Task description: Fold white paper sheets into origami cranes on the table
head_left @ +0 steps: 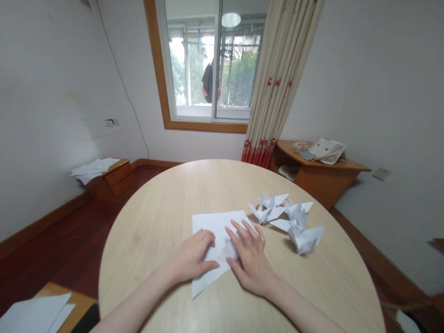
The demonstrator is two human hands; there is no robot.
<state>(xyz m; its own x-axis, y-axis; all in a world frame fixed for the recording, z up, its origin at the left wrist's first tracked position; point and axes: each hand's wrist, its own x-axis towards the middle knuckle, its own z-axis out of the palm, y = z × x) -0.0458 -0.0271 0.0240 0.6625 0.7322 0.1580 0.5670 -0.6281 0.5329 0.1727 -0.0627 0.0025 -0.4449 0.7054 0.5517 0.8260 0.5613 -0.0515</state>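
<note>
A sheet of white paper [213, 226] lies flat on the round table, with a slanted lower edge and a crease or folded part between my hands. My left hand [196, 256] rests on its left side, thumb stretched out and fingers slightly curled, gripping nothing. On the right side of the sheet lies my right hand [248, 256], its fingers spread over the paper. Right of that hand stand several folded white paper cranes [305, 238], grouped close together.
The pale wooden round table [156, 217] fills the middle. Beyond it are a window [211, 60], a curtain [277, 83] and a corner cabinet [319, 180] with a cloth bag [328, 150]. White papers [95, 167] cover a small drawer unit; more sheets [34, 314] lie at lower left.
</note>
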